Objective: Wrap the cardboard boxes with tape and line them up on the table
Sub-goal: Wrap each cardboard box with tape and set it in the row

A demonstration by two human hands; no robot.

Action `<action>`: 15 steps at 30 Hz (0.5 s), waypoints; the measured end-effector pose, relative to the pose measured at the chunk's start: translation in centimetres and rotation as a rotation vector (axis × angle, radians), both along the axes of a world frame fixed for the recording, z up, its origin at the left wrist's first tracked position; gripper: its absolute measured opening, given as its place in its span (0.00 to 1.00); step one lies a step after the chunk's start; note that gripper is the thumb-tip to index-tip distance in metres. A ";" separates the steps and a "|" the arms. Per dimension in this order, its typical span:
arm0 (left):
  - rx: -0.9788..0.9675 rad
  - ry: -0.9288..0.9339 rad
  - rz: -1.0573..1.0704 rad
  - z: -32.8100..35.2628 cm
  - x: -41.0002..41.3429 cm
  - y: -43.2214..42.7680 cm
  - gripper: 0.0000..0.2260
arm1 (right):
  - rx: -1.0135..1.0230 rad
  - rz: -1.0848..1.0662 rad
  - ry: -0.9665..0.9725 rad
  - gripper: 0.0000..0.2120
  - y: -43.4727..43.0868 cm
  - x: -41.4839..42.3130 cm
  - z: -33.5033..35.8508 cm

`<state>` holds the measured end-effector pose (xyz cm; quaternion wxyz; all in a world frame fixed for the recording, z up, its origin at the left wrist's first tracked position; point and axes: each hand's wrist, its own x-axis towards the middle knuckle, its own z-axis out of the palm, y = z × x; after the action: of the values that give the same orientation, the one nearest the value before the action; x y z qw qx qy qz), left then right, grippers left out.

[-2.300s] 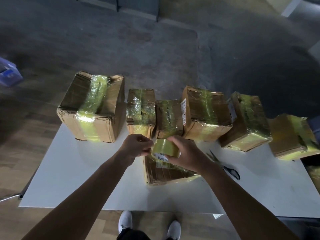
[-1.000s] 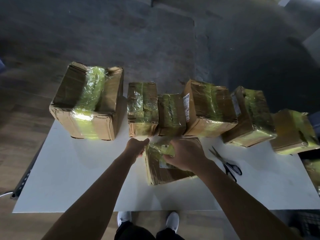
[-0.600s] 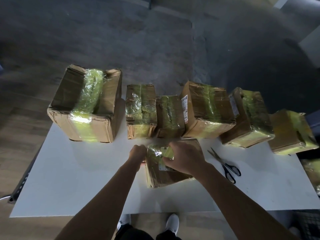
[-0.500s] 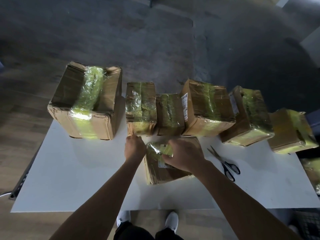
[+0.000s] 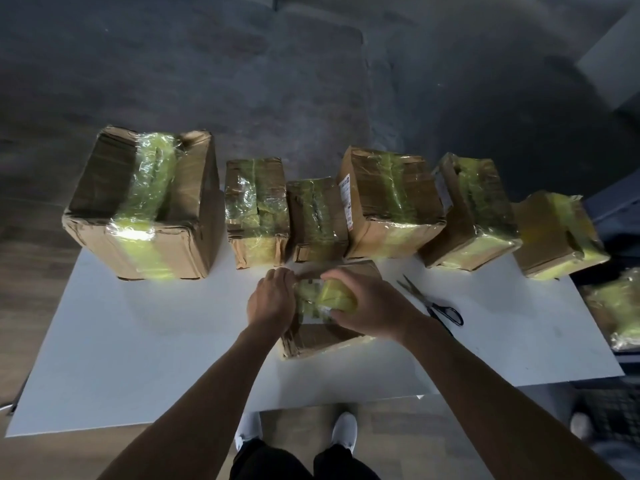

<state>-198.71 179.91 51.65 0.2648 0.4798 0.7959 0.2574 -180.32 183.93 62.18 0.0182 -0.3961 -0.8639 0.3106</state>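
Six taped boxes (image 5: pixel 318 216) stand side by side along the far edge of the white table (image 5: pixel 156 341), the largest at the left end and the smallest-looking at the right. A seventh box (image 5: pixel 322 341) lies nearer to you at the middle of the table, just in front of that row, and this is the one in hand. Your right hand (image 5: pixel 374 306) is wrapped round the yellow-green tape roll (image 5: pixel 337 294), holding it down on the box's top face, where some shiny tape already shows. Your left hand (image 5: pixel 272 301) sits at the box's left top edge with its fingers bent down out of sight. Whether they pinch the tape's loose end or only steady the cardboard, I cannot tell. You appear to be mid-wrap on this box, with the lining-up step not yet done for it. The next move likely calls for drawing the roll across and round the box while your left hand anchors the start, keeping the strip flat so it does not crease or stick to itself. The scissors (image 5: pixel 436 304) lie just to the right of the box, within reach of your right hand for the cut. One more wrapped bundle (image 5: pixel 613 313) shows at the far right, beyond the table's edge.
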 end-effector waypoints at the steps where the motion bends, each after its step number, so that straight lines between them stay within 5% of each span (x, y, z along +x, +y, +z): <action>1: -0.004 0.004 0.003 0.0 0.0 0.1 0.16 | 0.026 -0.005 -0.018 0.25 0.1 0.5 0.3; 15: -0.011 0.048 0.055 0.3 0.8 0.1 0.18 | -0.054 -0.144 0.055 0.22 -1.7 5.7 1.2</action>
<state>-197.93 179.98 51.95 0.2413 0.4621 0.8164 0.2486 -174.67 182.20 63.35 0.0537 -0.4489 -0.8236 0.3425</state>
